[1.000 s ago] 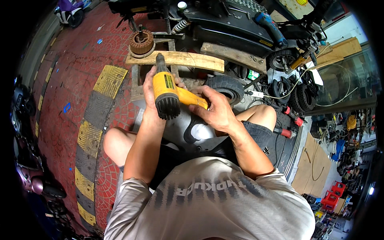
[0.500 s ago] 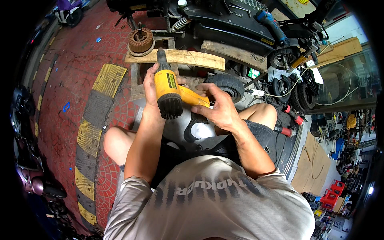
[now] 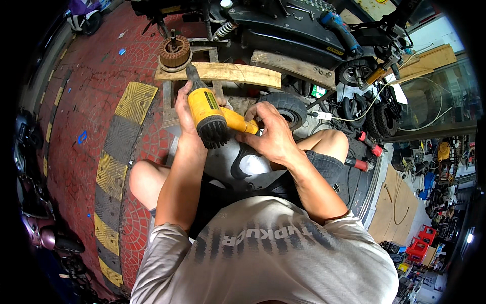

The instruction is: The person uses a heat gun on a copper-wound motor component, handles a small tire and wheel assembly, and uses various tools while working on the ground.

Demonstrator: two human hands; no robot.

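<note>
A yellow heat gun [image 3: 203, 104] with a dark nozzle and a black ribbed rear cap is in both my hands, above my lap. My left hand [image 3: 187, 114] wraps the barrel from its left side and underneath, partly hidden by it. Around the end of the handle, the fingers and thumb of my right hand [image 3: 273, 131] are closed. The nozzle points away from me, toward a motor stator [image 3: 174, 53] with copper-coloured windings and a shaft standing up. This stator rests on the left end of a wooden plank [image 3: 233, 73].
Beyond the plank stands a black scooter deck [image 3: 288, 43] with a blue power tool [image 3: 341, 33] on it. A small tyre [image 3: 283, 107] lies past my right hand. Red-handled tools [image 3: 359, 163] are right of my knee. A yellow-and-black speed bump [image 3: 112, 172] runs along the left.
The heat gun has shifted slightly left, and its nozzle has swung left, closer to the stator in the picture. Both hands moved along with it, still holding on.
</note>
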